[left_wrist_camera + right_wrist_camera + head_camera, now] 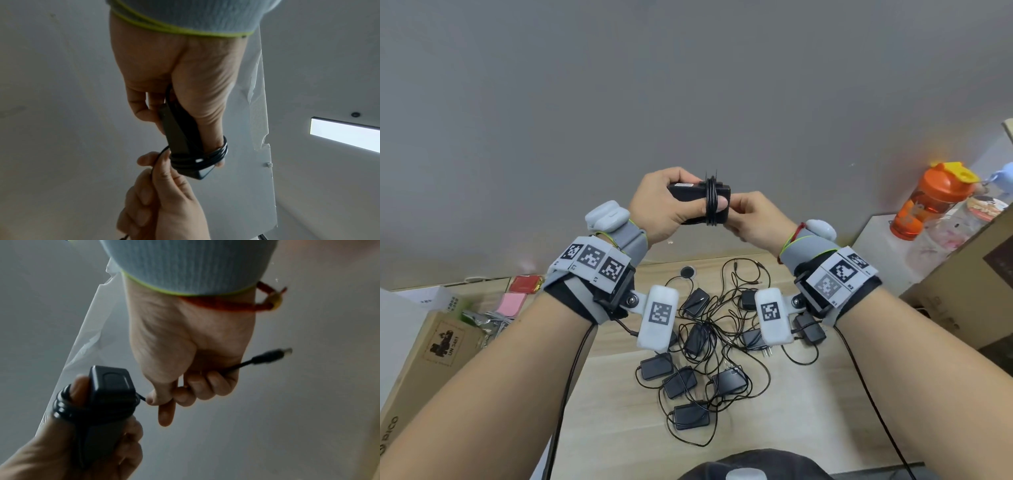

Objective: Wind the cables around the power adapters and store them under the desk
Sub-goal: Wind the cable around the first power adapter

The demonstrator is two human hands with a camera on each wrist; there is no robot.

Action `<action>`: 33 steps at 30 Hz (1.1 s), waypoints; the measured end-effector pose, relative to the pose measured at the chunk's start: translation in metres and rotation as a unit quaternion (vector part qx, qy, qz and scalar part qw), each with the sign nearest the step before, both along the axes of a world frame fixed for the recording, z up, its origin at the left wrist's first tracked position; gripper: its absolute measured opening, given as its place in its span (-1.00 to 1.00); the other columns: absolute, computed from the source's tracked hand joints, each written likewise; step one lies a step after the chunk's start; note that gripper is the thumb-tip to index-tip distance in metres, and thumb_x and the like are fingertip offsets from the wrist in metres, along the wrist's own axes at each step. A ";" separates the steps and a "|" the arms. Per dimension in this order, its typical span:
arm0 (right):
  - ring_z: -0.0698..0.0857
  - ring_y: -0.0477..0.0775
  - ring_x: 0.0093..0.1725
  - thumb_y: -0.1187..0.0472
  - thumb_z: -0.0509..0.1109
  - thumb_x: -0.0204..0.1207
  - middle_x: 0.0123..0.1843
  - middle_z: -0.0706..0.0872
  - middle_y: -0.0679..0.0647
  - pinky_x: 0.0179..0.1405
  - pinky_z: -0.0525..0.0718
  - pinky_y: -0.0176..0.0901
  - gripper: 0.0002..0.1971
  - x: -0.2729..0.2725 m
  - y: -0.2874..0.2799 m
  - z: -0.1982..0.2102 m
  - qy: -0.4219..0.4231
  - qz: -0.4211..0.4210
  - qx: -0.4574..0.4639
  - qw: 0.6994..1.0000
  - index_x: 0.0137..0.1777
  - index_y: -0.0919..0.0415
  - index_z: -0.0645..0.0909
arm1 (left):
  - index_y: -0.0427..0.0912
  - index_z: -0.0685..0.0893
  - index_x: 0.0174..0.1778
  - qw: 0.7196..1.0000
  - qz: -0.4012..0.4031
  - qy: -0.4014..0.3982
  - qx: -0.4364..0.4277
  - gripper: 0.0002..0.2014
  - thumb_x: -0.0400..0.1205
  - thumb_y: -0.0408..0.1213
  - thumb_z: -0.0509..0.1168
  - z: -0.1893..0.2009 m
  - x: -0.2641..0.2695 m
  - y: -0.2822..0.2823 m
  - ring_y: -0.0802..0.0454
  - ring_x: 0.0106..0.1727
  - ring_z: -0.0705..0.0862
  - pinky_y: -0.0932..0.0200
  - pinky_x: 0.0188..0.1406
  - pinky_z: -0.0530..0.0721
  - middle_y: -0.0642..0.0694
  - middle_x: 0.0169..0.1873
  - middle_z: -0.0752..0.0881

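My left hand [671, 202] grips a black power adapter [688, 195] raised in front of the grey wall, thumb lying along it under the wound cable [711, 202]. Several black turns circle the adapter [179, 139] and the thumb together. My right hand [753, 214] holds the cable's free end right beside the adapter [111, 386]; its thumb and curled fingers pinch the cable [141, 397], and the barrel plug [271, 356] sticks out past the little finger. Below on the wooden desk [619, 394] lies a tangle of several more black adapters [681, 380] with loose cables.
Cardboard boxes stand at the left [431, 370] and right [962, 298] desk edges. An orange shaker bottle [924, 202] sits on a white surface at the right. Red and pink packets [517, 294] lie at the back left. A round desk grommet [688, 272] is behind the tangle.
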State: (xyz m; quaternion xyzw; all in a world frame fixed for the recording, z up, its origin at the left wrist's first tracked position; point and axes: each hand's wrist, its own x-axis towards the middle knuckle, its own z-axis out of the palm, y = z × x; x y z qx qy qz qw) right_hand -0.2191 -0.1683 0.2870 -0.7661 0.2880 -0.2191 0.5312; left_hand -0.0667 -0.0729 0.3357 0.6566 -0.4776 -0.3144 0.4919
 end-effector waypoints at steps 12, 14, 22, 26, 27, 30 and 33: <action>0.50 -0.11 -0.55 0.13 0.29 0.72 -0.46 0.58 -0.04 -0.51 0.49 -0.33 -0.74 0.008 0.033 -0.010 0.058 0.084 0.002 0.995 0.06 0.20 0.80 | -0.18 0.74 -0.13 0.989 0.144 0.033 -0.031 -0.51 0.18 0.01 0.71 -0.005 0.024 -0.007 -0.01 -0.15 0.77 0.04 0.03 0.80 -0.11 -0.18 0.80; 0.50 -0.11 -0.54 0.12 0.33 0.69 -0.47 0.59 -0.04 -0.50 0.48 -0.38 -0.76 0.007 0.034 -0.004 0.052 0.065 -0.010 0.996 0.03 0.19 0.81 | -0.09 0.70 -0.20 0.988 0.156 -0.001 -0.012 -0.58 0.22 0.01 0.71 -0.009 0.029 -0.006 0.05 -0.22 0.72 0.17 -0.11 0.76 0.00 -0.26 0.78; 0.53 -0.10 -0.54 0.09 0.50 0.56 -0.49 0.66 -0.05 -0.47 0.52 -0.36 -0.81 0.003 0.024 0.022 0.018 -0.009 -0.044 0.999 -0.19 0.20 0.81 | 0.00 0.68 -0.26 0.990 0.115 -0.034 0.069 -0.56 0.10 0.00 0.73 -0.011 0.021 0.004 -0.16 -0.21 0.84 -0.13 -0.25 0.85 -0.14 -0.21 0.80; 0.63 -0.03 -0.50 0.13 0.63 0.42 -0.43 0.73 0.14 -0.48 0.58 -0.29 -0.81 0.001 0.017 0.027 -0.030 -0.043 -0.016 0.998 -0.30 0.21 0.75 | -0.10 0.69 -0.15 0.993 0.083 -0.032 0.081 -0.64 0.27 -0.27 0.70 -0.011 0.017 0.002 -0.14 -0.12 0.80 -0.05 -0.26 0.85 -0.21 -0.09 0.76; 0.65 -0.02 -0.49 0.18 0.65 0.40 -0.43 0.73 0.18 -0.47 0.61 -0.26 -0.82 0.001 0.017 0.026 -0.047 -0.050 0.000 0.998 -0.29 0.24 0.74 | -0.12 0.69 -0.09 0.993 0.074 -0.032 0.084 -0.64 0.30 -0.30 0.69 -0.010 0.015 0.002 -0.09 -0.14 0.78 0.02 -0.29 0.84 -0.17 -0.10 0.75; 0.70 0.01 -0.48 0.35 0.61 0.41 -0.43 0.74 0.19 -0.42 0.70 -0.24 -0.86 0.001 0.016 0.025 -0.112 -0.063 0.078 0.989 -0.20 0.35 0.68 | -0.11 0.73 0.12 0.995 0.046 -0.032 0.082 -0.59 0.38 -0.29 0.65 -0.011 0.012 0.002 -0.05 -0.07 0.78 0.04 -0.22 0.84 -0.12 -0.07 0.76; 0.76 0.10 -0.39 0.43 0.58 0.42 -0.33 0.76 0.23 -0.30 0.76 -0.20 -0.82 0.000 0.015 0.024 -0.163 -0.071 0.136 0.975 -0.07 0.30 0.64 | -0.18 0.74 0.21 0.996 0.030 0.015 0.082 -0.55 0.40 -0.34 0.62 -0.011 0.009 0.003 -0.21 0.06 0.80 -0.13 -0.01 0.82 -0.24 0.02 0.78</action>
